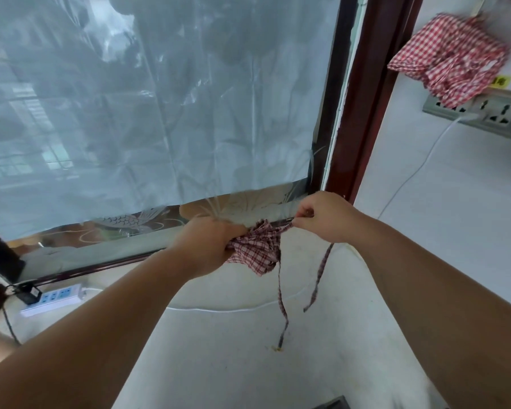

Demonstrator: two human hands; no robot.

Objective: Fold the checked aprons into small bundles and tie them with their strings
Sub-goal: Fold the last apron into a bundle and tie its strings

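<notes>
A dark red checked apron (258, 250) is bunched into a small bundle, held in the air in front of a window. My left hand (208, 245) grips the bundle from its left side. My right hand (326, 216) pinches one apron string (285, 227) pulled taut from the bundle's top right. Two string ends (282, 302) hang down below the bundle. A second, brighter red checked apron (447, 54) hangs bunched on the wall at the top right.
A window with pale plastic sheeting (160, 113) and a dark red frame (363, 113) fills the back. A wall socket (490, 113) with a white cable (419, 169) sits right. A white power strip (52, 299) lies on the pale surface (248, 364) at left.
</notes>
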